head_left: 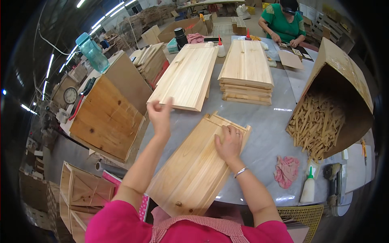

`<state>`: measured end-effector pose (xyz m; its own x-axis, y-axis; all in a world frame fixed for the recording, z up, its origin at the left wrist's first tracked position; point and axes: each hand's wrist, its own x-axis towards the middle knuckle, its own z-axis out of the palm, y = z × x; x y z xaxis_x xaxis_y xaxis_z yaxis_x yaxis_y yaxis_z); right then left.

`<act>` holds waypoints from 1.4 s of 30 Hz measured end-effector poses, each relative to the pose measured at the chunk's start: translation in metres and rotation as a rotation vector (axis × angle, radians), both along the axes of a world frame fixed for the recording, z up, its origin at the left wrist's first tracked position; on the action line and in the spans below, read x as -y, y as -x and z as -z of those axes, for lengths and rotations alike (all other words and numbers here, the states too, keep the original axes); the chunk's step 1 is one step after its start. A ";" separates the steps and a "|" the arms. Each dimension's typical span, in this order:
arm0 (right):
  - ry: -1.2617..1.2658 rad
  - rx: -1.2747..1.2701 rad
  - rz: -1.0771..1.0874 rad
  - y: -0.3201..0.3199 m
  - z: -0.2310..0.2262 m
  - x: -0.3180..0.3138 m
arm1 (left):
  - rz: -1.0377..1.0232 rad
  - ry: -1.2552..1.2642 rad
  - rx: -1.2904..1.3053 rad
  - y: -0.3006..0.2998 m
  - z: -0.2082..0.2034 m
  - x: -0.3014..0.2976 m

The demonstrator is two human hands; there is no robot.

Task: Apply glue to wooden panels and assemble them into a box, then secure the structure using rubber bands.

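A pale wooden panel lies slantwise in front of me, its near end reaching past the table edge toward my apron. A narrow crosspiece runs along its far end. My right hand, with a silver bracelet at the wrist, rests on the panel's upper face near that crosspiece, fingers together and laid forward, thumb apart. My left hand is raised at the near left corner of the left stack of panels, fingers slightly blurred and apart, with nothing visible in them. Whether it touches that corner I cannot tell.
Another panel stack stands right of the first. A tipped carton spills wooden strips at the right. A pink cloth and glue bottle lie nearer. Across the table, a person in green works on small pieces.
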<state>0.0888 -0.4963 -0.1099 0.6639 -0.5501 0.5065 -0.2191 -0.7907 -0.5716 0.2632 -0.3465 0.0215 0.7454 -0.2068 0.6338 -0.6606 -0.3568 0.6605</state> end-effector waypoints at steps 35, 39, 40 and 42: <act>0.130 -0.448 -0.249 -0.011 -0.068 -0.074 | 0.045 0.734 -1.243 0.306 0.092 -0.315; 0.069 -0.245 -0.287 -0.011 -0.098 -0.088 | 0.005 0.708 -1.101 0.318 0.058 -0.326; 0.040 -0.136 -0.291 -0.013 -0.109 -0.091 | -0.023 0.692 -0.946 0.323 0.047 -0.334; -0.121 0.043 -0.378 -0.021 -0.131 -0.093 | 0.011 0.711 -0.696 0.322 0.025 -0.355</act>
